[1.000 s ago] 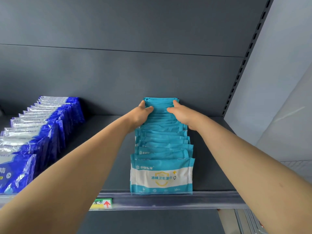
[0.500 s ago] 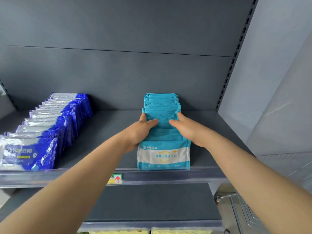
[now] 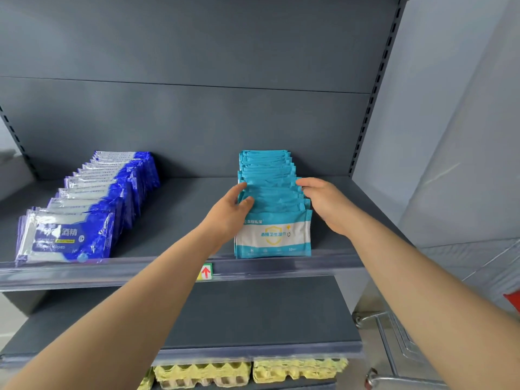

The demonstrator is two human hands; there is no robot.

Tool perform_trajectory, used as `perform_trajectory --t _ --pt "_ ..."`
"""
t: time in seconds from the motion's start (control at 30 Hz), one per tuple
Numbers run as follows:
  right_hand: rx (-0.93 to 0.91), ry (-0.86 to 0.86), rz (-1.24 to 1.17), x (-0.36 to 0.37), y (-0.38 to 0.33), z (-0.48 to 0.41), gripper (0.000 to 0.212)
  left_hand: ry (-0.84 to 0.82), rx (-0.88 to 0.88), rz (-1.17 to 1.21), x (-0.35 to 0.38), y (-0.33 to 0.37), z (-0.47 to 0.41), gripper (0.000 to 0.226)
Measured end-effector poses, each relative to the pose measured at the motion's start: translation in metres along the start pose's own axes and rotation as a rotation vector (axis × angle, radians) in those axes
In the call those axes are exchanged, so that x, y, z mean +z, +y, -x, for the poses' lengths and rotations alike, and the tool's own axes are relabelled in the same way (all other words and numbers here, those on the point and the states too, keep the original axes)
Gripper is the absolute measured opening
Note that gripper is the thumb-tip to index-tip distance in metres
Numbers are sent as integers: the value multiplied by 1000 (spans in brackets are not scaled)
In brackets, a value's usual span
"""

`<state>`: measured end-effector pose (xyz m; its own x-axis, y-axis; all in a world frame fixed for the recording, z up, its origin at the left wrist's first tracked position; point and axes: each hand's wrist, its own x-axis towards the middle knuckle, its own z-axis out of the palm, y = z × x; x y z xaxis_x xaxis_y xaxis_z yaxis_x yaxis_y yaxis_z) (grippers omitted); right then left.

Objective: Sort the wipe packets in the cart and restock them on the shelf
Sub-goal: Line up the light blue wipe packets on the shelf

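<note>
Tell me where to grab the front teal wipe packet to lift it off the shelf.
Pinch the front teal packet by its top edge, coming from above. It stands upright, its bottom behind the clear shelf lip and the row packed against its back, so only the top is free.
</note>
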<state>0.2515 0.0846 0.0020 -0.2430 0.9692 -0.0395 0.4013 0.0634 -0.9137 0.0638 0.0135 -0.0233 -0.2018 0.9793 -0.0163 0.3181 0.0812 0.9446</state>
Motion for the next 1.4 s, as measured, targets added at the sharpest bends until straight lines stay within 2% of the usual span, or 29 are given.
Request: perform_trajectory --t 0.1,0.27,0.3,0.37,0.43,0.5,0.6,0.77,0.93,1.1,1.23,1.33,1.4 --pt "21 -78 -112 4 -3 1 40 24 10 -80 1 1 4 46" --pt "-41 -120 -101 6 -6 8 38 43 -10 -79 3 2 6 50" --pt "-58 -120 -19 5 -5 10 42 47 -9 -53 3 2 8 53" --pt "-123 -126 299 4 -1 15 53 62 22 -48 5 0 16 59" --pt "-223 -131 515 6 4 21 57 75 90 -181 9 -1 24 59" --pt "-296 -121 584 9 8 25 50 105 134 -365 14 -4 26 60" --pt "-365 -97 772 13 14 22 34 153 146 -457 21 -8 22 63" --pt "-469 58 907 8 4 23 40 220 185 -556 13 -2 26 57" --pt "-672 116 1007 18 -30 36 40 423 369 -914 -26 10 42 38" --pt "-717 107 949 64 -55 46 33 475 397 -1053 -79 5 60 48" --pt "-760 100 951 121 -77 51 34 504 392 -1119 -136 -20 74 35" --pt "-784 73 945 172 -98 59 36 472 332 -1178 -191 -38 86 40" --pt "-772 32 928 206 -110 63 39 431 248 -1203 -231 -53 92 51"
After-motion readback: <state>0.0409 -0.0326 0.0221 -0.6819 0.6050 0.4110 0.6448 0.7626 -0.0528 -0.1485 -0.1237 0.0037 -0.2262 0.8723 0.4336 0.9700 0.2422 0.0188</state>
